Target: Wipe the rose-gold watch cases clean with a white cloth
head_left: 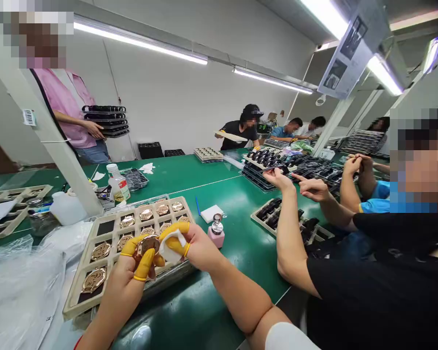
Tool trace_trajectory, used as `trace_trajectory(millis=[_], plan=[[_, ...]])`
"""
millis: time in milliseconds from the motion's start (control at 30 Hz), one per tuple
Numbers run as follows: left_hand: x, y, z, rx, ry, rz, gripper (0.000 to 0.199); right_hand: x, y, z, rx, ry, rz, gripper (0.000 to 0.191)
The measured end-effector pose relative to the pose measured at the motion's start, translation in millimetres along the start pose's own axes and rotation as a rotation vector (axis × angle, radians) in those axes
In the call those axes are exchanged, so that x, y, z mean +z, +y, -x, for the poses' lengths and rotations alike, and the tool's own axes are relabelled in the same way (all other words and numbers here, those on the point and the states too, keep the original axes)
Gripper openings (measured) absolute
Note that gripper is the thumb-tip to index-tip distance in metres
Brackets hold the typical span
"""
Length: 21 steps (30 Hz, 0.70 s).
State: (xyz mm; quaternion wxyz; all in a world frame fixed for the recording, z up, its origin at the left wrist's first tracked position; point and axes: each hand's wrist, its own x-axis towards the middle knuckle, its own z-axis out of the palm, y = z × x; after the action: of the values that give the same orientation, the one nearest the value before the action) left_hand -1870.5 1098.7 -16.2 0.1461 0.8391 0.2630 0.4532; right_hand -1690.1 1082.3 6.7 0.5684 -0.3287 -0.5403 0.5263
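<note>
My left hand point(133, 272), with yellow finger cots, pinches a round gold watch case point(148, 246) above a beige compartment tray point(73, 291). My right hand point(193, 243), also in yellow cots, has its fingers closed on a white cloth point(173, 248) beside the case. Under both hands, the tray holds several gold watch cases point(94, 280) on dark pads, and one top-left compartment point(106, 228) shows only its dark pad. Part of the tray is hidden behind my hands.
A pink bottle point(216, 232) and white pad point(211, 214) stand right of the tray. Plastic bags point(22, 296) lie left. A clear bottle point(118, 183) stands behind. A co-worker's arm point(290, 228) reaches over the green table point(237, 262) near a strap tray point(261, 214).
</note>
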Motion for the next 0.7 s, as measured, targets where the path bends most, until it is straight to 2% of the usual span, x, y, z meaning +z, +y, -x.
trace_trajectory(millis=[100, 167, 233, 300, 367, 433, 467, 533, 633, 700], plan=[[2.4, 4, 2, 0.061, 0.063, -0.089, 0.035, 8, 4, 0, -0.204, 0.027, 0.092, 0.027], [1.7, 6, 6, 0.133, 0.092, -0.176, 0.032, 7, 6, -2, -0.262, 0.0, 0.17, 0.026], [-1.5, 6, 9, 0.166, 0.045, -0.272, 0.029, 6, 7, -2, -0.349, -0.072, 0.303, 0.017], [-6.8, 6, 8, 0.157, -0.043, -0.342, 0.03, 6, 8, 1, -0.488, -0.089, 0.511, 0.015], [-12.4, 6, 4, 0.157, -0.102, -0.396, 0.031, 11, 10, 5, -0.6, -0.039, 0.707, 0.016], [-16.0, 8, -2, 0.189, -0.11, -0.439, 0.032, 16, 15, 9, -0.627, 0.038, 0.73, 0.016], [-16.5, 9, -5, 0.219, -0.107, -0.447, 0.033, 18, 18, 10, -0.589, 0.074, 0.645, 0.015], [-15.2, 12, -9, 0.286, -0.098, -0.458, 0.034, 20, 24, 9, -0.387, 0.07, 0.353, 0.017], [-12.5, 17, -10, 0.375, -0.067, -0.342, 0.027, 16, 28, 2, -0.026, -0.097, -0.026, 0.026], [-13.0, 21, -8, 0.366, 0.018, -0.216, 0.022, 11, 25, -3, 0.062, -0.153, -0.119, 0.031]])
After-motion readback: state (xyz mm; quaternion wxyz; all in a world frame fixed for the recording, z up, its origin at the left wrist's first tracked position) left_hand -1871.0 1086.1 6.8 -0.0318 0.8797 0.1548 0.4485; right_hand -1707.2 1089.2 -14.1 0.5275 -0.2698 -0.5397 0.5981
